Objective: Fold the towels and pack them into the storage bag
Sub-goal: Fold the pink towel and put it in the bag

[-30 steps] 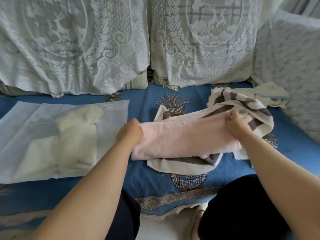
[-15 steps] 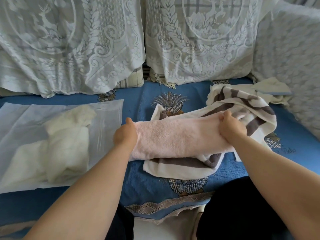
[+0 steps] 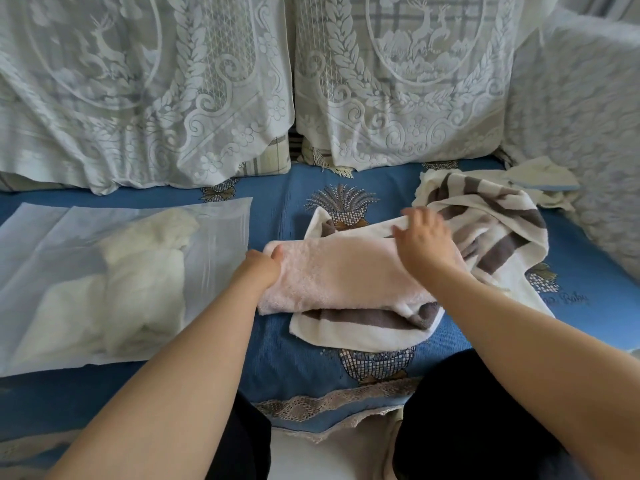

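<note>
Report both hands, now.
Left hand: closed on the pink towel's left end.
Right hand: open, fingers spread over the towel.

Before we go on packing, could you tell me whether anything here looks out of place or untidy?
Mostly the striped towel: it lies rumpled and unfolded beneath the pink towel, so the fold rests on an uneven base. Another pale cloth sits crumpled at the back right.

Covering the seat under both hands: a blue cover (image 3: 284, 341) patterned with woven baskets, ending nearest the body in a beige lace edge (image 3: 332, 403). Leaning upright beyond the hands: two cushions draped in white lace with deer, one (image 3: 138, 88) past the left hand, one (image 3: 401, 81) past the right. Standing off to the right of the right hand: a pale textured cushion (image 3: 581, 126).
</note>
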### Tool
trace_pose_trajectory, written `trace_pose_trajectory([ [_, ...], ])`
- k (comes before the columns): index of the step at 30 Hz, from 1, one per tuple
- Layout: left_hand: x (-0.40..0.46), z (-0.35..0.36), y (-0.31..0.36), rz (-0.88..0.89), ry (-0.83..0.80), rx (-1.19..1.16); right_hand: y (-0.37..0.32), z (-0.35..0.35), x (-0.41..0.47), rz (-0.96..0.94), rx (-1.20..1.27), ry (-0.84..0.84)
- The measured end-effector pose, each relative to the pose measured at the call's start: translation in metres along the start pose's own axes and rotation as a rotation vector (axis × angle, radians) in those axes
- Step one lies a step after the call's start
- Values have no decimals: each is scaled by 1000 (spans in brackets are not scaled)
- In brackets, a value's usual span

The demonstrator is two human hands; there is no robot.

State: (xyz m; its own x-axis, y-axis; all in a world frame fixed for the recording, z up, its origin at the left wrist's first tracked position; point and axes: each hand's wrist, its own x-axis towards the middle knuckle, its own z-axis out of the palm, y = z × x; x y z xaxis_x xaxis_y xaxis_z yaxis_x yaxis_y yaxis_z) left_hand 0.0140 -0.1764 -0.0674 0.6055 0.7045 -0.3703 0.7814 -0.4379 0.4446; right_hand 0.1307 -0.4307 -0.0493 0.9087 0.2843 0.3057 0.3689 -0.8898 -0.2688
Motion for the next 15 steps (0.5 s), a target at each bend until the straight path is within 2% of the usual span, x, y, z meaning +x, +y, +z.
trace_pose_trajectory([
  [2,-9,-3,0,-81,-99,-34,-36,9,-22,-288,47,-103],
  [3,-13,-5,-1,-98,-140,-52,-53,15,-37,-373,54,-197],
  [5,-19,-9,-5,-74,-188,-125,-76,31,-61,-433,13,-417],
  [7,-22,-10,-8,-20,-187,-265,-84,46,-76,-468,-75,-528],
  [10,-32,-9,-3,83,-131,-412,-84,50,-78,-462,-86,-537],
  [12,-41,-11,8,135,-102,-486,-84,43,-71,-432,14,-624],
  [13,-48,-13,15,153,-102,-517,-84,36,-66,-389,133,-688],
  [15,-60,-13,29,205,-130,-554,-82,18,-54,-200,546,-732],
])
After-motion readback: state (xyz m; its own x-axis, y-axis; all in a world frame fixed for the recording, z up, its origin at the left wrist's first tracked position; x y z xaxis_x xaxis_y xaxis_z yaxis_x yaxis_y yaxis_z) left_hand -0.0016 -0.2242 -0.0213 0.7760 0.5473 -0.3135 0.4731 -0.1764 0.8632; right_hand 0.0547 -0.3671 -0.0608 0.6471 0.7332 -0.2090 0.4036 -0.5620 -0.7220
